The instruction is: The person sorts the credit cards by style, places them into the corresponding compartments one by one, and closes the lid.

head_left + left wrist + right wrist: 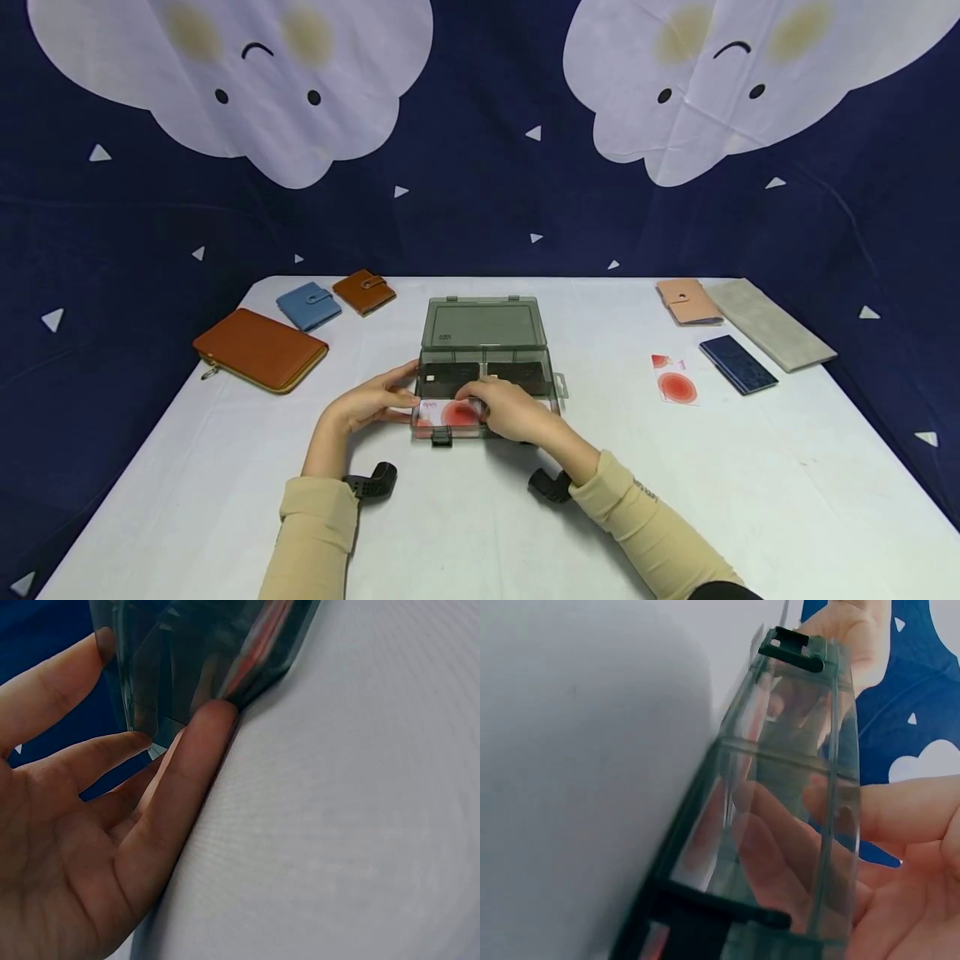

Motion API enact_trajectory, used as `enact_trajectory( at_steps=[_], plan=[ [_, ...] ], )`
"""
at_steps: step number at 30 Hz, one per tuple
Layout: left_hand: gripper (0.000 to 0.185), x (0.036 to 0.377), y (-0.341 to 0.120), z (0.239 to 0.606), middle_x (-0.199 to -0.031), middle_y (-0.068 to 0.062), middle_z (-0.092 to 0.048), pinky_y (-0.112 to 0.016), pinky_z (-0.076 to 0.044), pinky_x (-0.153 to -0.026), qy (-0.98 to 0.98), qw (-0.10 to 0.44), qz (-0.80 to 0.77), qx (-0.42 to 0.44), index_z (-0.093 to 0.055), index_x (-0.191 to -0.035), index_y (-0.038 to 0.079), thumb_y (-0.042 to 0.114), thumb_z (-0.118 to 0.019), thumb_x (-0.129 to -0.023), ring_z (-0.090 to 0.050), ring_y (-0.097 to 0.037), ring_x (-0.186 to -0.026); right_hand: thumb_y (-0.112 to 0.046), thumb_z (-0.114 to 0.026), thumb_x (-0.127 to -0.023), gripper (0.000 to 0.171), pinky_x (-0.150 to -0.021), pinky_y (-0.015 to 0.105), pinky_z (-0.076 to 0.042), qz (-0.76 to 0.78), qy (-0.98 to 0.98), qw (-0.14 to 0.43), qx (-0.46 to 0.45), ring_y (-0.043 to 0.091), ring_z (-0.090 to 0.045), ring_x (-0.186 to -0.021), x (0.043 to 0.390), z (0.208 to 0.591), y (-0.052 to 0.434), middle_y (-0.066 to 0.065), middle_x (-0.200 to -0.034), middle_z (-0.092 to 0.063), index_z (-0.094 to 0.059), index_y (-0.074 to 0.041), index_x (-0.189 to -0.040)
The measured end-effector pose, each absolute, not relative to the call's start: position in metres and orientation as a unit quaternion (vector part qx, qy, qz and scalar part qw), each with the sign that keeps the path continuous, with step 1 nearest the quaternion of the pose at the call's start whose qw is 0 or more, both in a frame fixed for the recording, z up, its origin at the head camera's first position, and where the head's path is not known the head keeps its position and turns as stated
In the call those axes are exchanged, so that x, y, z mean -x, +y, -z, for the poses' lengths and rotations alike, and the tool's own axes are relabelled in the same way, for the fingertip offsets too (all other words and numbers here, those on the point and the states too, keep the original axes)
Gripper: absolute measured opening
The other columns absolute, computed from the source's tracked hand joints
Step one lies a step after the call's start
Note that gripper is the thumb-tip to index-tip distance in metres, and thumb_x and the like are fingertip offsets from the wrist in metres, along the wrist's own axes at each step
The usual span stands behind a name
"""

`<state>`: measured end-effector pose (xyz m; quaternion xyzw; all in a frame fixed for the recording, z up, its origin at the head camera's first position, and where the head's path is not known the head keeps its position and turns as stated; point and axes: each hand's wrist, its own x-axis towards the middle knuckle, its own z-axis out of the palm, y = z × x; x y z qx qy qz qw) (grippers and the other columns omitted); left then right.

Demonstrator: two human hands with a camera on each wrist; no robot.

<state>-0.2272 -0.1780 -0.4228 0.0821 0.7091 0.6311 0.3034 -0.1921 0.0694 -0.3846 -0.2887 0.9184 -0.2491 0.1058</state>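
Note:
A translucent grey-green divided box [422, 419] lies on the table with its lid [486, 323] raised backward. Dark cards [452, 385] stand in its rear compartments. A white card with a red circle [437, 412] sits in the front left compartment. My left hand [367, 403] touches the box's left side with mostly straight, spread fingers. My right hand [517, 410] reaches down into the front part, fingertips beside the red-circle card. Through the front wall in the right wrist view, the right fingers [772, 855] and thumb appear apart, with no card visible between them.
At the left lie a brown zip wallet [258, 348], a blue wallet [308, 306] and a small brown wallet [363, 291]. To the right are a loose red-circle card [677, 382], a navy wallet [738, 364], a peach wallet [688, 301] and a long grey wallet [772, 325].

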Motion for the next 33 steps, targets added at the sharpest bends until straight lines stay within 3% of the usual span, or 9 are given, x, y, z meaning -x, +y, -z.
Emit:
enact_trajectory(
  at_steps=[6, 12, 17, 24, 30, 33],
  plan=[
    [0.081, 0.227, -0.177, 0.422, -0.119, -0.020, -0.053, -0.042, -0.049, -0.091, 0.711, 0.303, -0.628, -0.086, -0.008, -0.149, 0.005, 0.005, -0.059, -0.086, -0.059, -0.013, -0.090, 0.004, -0.059, -0.084, 0.035, -0.068, 0.030, -0.048, 0.291, 0.920, 0.066, 0.254, 0.019, -0.058, -0.084, 0.192, 0.373, 0.088, 0.010, -0.119, -0.059, -0.062, -0.009, -0.116],
    [0.081, 0.227, -0.177, 0.421, -0.113, -0.015, -0.058, -0.040, -0.050, -0.090, 0.713, 0.303, -0.626, -0.087, -0.008, -0.149, 0.005, 0.005, -0.059, -0.085, -0.059, -0.013, -0.091, 0.000, -0.062, -0.083, 0.027, -0.069, 0.036, -0.053, 0.318, 0.930, -0.034, 0.182, 0.025, -0.062, -0.086, 0.201, 0.367, 0.141, 0.014, -0.110, -0.063, -0.064, -0.004, -0.110],
    [0.081, 0.228, -0.178, 0.423, -0.117, -0.019, -0.056, -0.040, -0.049, -0.090, 0.711, 0.303, -0.629, -0.085, -0.008, -0.149, 0.005, 0.004, -0.058, -0.086, -0.059, -0.013, -0.091, 0.001, -0.061, -0.082, 0.025, -0.071, 0.043, -0.052, 0.311, 0.941, -0.065, 0.117, 0.032, -0.063, -0.085, 0.211, 0.374, 0.193, 0.020, -0.106, -0.063, -0.064, 0.000, -0.106],
    [0.080, 0.227, -0.179, 0.423, -0.123, -0.024, -0.052, -0.041, -0.049, -0.091, 0.706, 0.305, -0.633, -0.092, -0.008, -0.149, 0.005, 0.004, -0.057, -0.086, -0.060, -0.014, -0.092, -0.003, -0.058, -0.083, 0.026, -0.075, 0.050, -0.049, 0.286, 0.954, -0.056, 0.065, 0.038, -0.062, -0.091, 0.211, 0.383, 0.243, 0.024, -0.109, -0.061, -0.062, 0.002, -0.108],
    [0.080, 0.227, -0.179, 0.422, -0.115, -0.017, -0.058, -0.041, -0.050, -0.089, 0.705, 0.304, -0.634, -0.092, -0.008, -0.149, 0.005, 0.004, -0.057, -0.086, -0.061, -0.014, -0.091, -0.005, -0.057, -0.082, 0.029, -0.076, 0.054, -0.044, 0.246, 0.967, -0.047, 0.040, 0.044, -0.056, -0.096, 0.208, 0.385, 0.268, 0.028, -0.106, -0.061, -0.060, 0.005, -0.108],
    [0.080, 0.227, -0.179, 0.422, -0.112, -0.015, -0.059, -0.041, -0.050, -0.089, 0.706, 0.304, -0.633, -0.092, -0.008, -0.149, 0.005, 0.004, -0.058, -0.086, -0.061, -0.014, -0.090, -0.012, -0.059, -0.082, 0.036, -0.073, 0.055, -0.044, 0.214, 0.977, -0.006, 0.007, 0.049, -0.052, -0.096, 0.206, 0.385, 0.278, 0.034, -0.107, -0.055, -0.055, 0.008, -0.112]
  ],
)
